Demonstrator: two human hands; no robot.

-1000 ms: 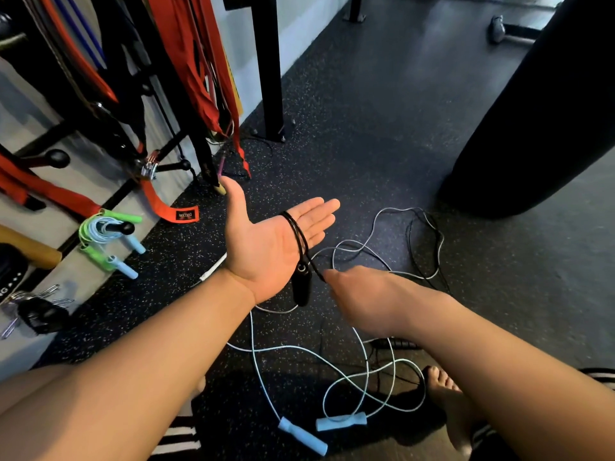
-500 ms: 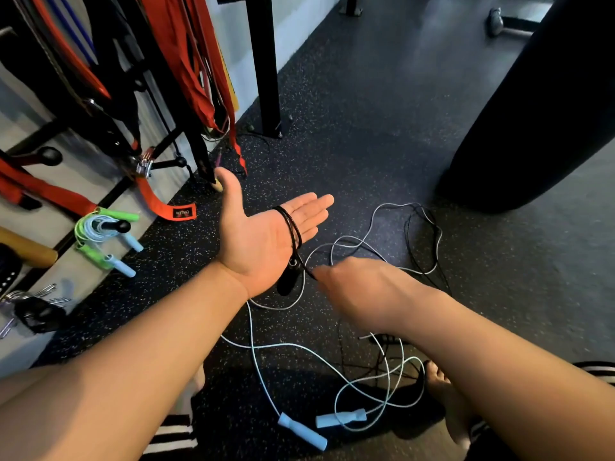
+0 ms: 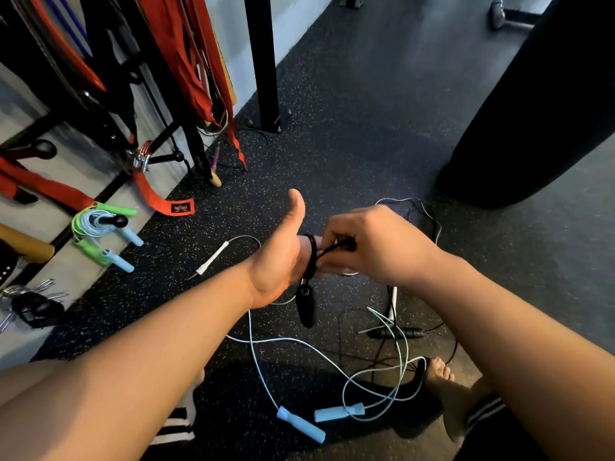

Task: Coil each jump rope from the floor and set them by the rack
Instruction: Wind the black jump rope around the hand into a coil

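My left hand (image 3: 279, 257) is held out with the thumb pointing up, and a black jump rope (image 3: 311, 257) is looped around its palm. One black handle (image 3: 306, 307) dangles below it. My right hand (image 3: 376, 244) pinches the black rope and covers my left fingers. The rope's other black handle (image 3: 396, 333) lies on the floor. A light-blue rope (image 3: 253, 354) with two blue handles (image 3: 301, 424) lies tangled below. A white rope's handle (image 3: 211, 259) rests on the floor to the left. Two coiled ropes (image 3: 100, 234) lie by the rack (image 3: 186, 138).
A black punching bag (image 3: 539, 104) hangs at the right. A black post (image 3: 263, 61) stands at the back, and red straps (image 3: 186, 61) hang off the rack. A dumbbell (image 3: 499, 15) lies far back. My bare foot (image 3: 442, 387) is among the loose rope.
My right hand rose from beside my left wrist to over my left fingers, carrying the black rope. My left hand turned from flat palm-up to thumb-up.
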